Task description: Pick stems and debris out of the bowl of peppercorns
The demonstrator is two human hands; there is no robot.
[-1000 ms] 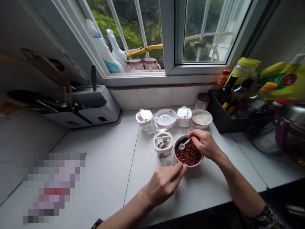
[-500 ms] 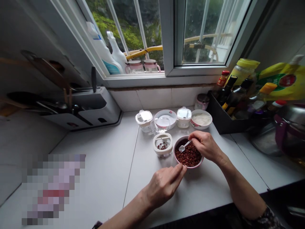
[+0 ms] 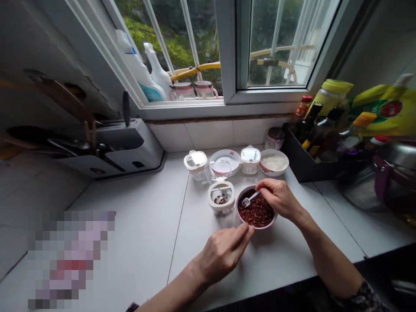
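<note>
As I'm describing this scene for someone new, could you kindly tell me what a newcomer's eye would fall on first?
Probably the bowl of dark red flakes, with the right hand holding a small white spoon over it and the left hand at its near rim. Next might come the open jar just left of the bowl, then the bright yellow pouch at the far right.

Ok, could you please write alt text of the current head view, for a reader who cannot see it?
The right hand holds a white spoon at dark red flakes in a bowl, whose near rim the left hand pinches. Beside it, an open jar stands on a white counter.
</note>
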